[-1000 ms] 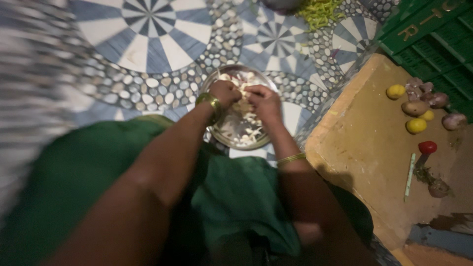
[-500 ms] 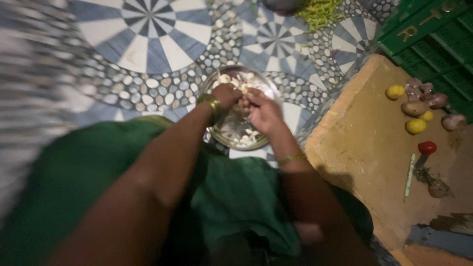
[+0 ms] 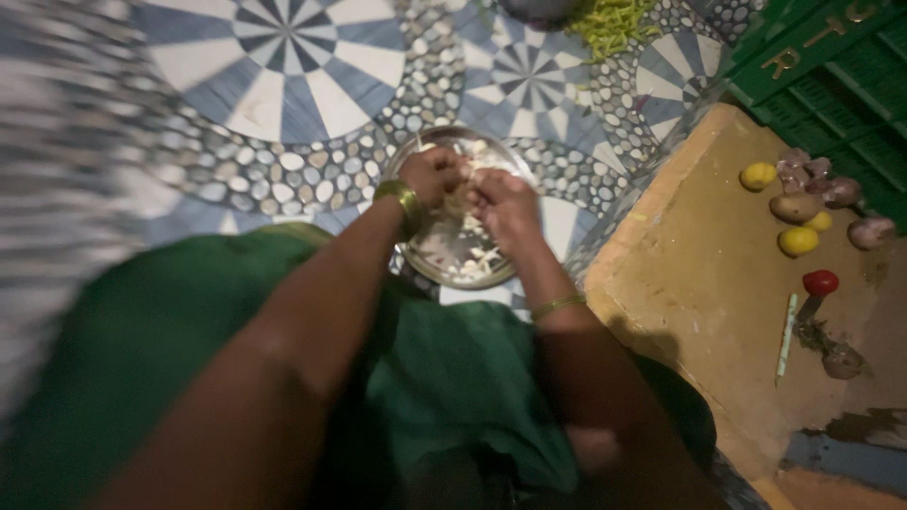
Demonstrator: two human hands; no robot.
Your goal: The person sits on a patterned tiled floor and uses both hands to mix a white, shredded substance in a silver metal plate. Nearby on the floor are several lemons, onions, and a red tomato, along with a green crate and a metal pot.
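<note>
Together we worked over the plate (image 3: pixel 430 260).
Our left hand (image 3: pixel 433 175) and right hand (image 3: pixel 504 206) pinched a pale piece (image 3: pixel 465 195) above it; many peeled bits (image 3: pixel 477 264) lay there, pile unfinished.

Hands (image 3: pixel 472 194) over plate (image 3: pixel 444 255) — veg (image 3: pixel 798 203) right

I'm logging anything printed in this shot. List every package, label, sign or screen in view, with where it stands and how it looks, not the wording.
Green plastic crate: top right corner, beside the tan floor patch; slatted, ribbed sides, with raised gold-coloured lettering moulded along its upper rim.
Nothing else qualifies: no screens, signs or packets show. The hands work over a plain, unmarked metal plate.
</note>
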